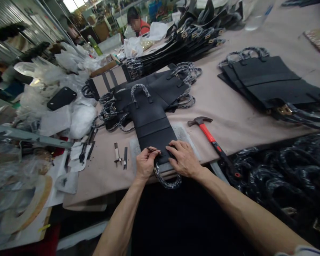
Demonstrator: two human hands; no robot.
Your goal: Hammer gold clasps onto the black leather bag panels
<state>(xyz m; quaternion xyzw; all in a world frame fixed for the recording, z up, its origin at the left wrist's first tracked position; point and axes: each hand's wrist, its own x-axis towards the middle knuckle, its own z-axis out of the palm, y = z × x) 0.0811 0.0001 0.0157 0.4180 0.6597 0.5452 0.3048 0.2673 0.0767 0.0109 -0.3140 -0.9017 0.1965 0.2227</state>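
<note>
A black leather bag panel (156, 122) lies flat in front of me, a plastic-wrapped handle at each end. At its near left edge my left hand (146, 161) is closed in a pinch on a thin dark piece, too small to identify. My right hand (184, 156) rests on the near right part of the panel with its fingers apart. The near handle (168, 182) hangs over the table edge between my wrists. Beneath the panel, a pale slab (182, 133) shows at the side. A claw hammer (209, 135) with a red and black grip lies to the right.
Two small metal tools (117, 153) lie left of the slab. More black bag panels (268, 80) are stacked at right, with others behind my work. Plastic bags (81, 119) crowd the left side. Wrapped handles (285, 167) fill the lower right. A person (144, 27) sits across the table.
</note>
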